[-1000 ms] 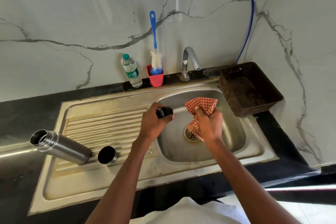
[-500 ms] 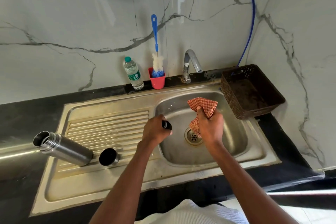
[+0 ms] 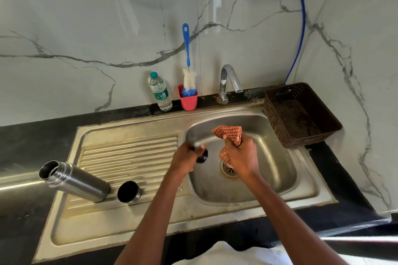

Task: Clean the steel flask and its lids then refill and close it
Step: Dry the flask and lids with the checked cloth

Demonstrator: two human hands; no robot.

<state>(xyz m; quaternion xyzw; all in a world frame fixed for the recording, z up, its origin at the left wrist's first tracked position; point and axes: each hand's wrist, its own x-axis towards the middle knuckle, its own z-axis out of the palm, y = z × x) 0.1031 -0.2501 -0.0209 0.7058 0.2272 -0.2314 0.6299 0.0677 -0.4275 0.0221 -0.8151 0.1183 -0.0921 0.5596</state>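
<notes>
Lying flask [image 3: 75,180] mouth points upper-left; left hand [image 3: 185,158] grips lid [image 3: 202,156], right hand [image 3: 241,157] cloth [image 3: 230,133].

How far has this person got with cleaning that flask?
Opened up: the steel flask lies uncapped on the draining board, its cup lid beside it. In hand: the left hand grips the small black stopper over the sink; the right hand holds a checked cloth. Left: whether the flask is washed is unclear; it is not yet refilled or closed.
</notes>
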